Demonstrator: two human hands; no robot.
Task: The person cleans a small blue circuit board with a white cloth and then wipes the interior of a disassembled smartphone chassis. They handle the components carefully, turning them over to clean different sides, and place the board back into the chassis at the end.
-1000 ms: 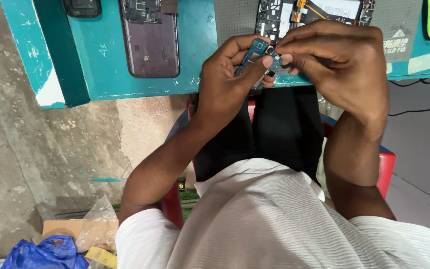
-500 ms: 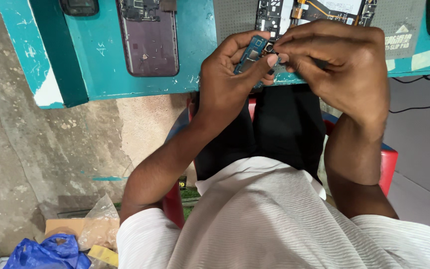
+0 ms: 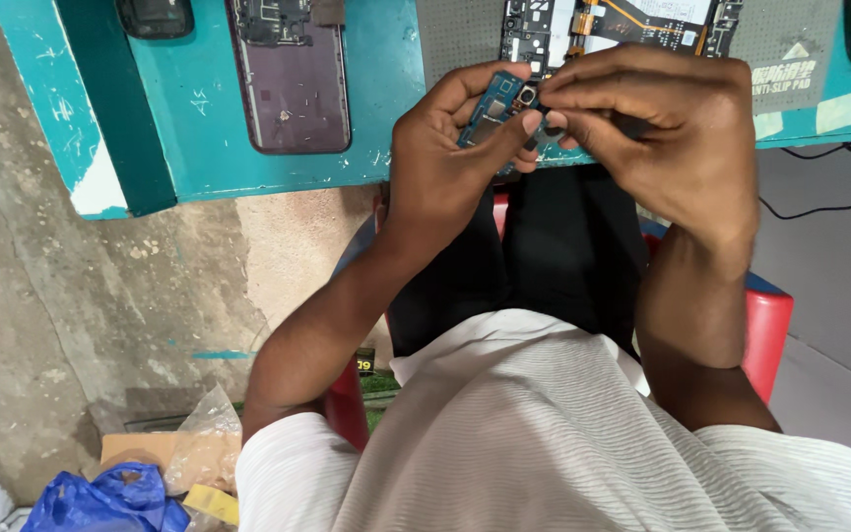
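The small blue circuit board (image 3: 497, 106) sits pinched between both hands at the near edge of the teal table (image 3: 386, 118), just above the person's lap; a round camera module (image 3: 527, 96) shows on the board's upper end. The left hand (image 3: 445, 167) is curled around the board, thumb pressed across its face and fingers wrapped behind, so it grips the board firmly. The right hand (image 3: 662, 138) is bent in from the other side, its fingertips (image 3: 556, 99) closed together at the board's upper right corner beside the camera module; whether they clasp a separate small part there cannot be told.

Just beyond the board, on a grey mat (image 3: 790, 49) lying on the table, rests an opened phone (image 3: 618, 25) with its inner boards and an orange ribbon cable exposed; the board in the hands partly overlaps its lower edge. Further left of the board, on bare teal table, lies a dark purple phone back shell (image 3: 291, 79), its inside facing up. Near the table's far left corner lies a black phone (image 3: 155, 15), mostly cut off by the frame.

Below the board are the person's dark trousers, white ribbed shirt and a red stool (image 3: 765, 325). Well below and left of the board, on the concrete floor, lie a blue plastic bag (image 3: 100, 502), its contents hidden, and a clear plastic bag (image 3: 204, 443) resting on cardboard.
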